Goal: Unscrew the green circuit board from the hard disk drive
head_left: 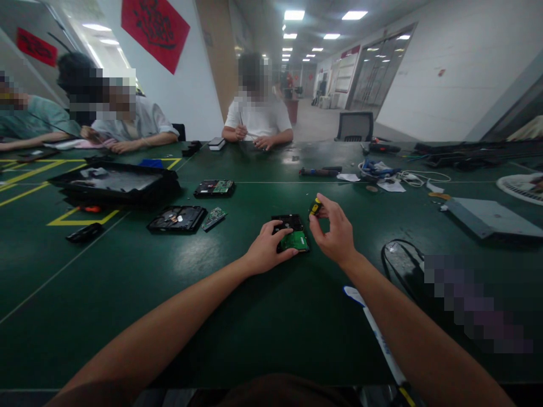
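A hard drive (pixel 298 242) with a green circuit board lies on the table in front of me. My left hand (pixel 267 246) grips it from the left, with the thumb along the near edge and the fingers spread over the casing. Just right of the drive, my right hand (pixel 333 229) is raised above the table. Its thumb and fingers pinch a short yellow-and-black screwdriver (pixel 314 208). The screwdriver's tip cannot be made out.
To the left are an opened drive casing (pixel 177 219), a loose circuit board (pixel 215 219), another hard drive (pixel 214 188) and a black tray (pixel 114 183). A grey metal box (pixel 494 217) and cables (pixel 418 178) lie right. Several people sit across the table (pixel 203 328).
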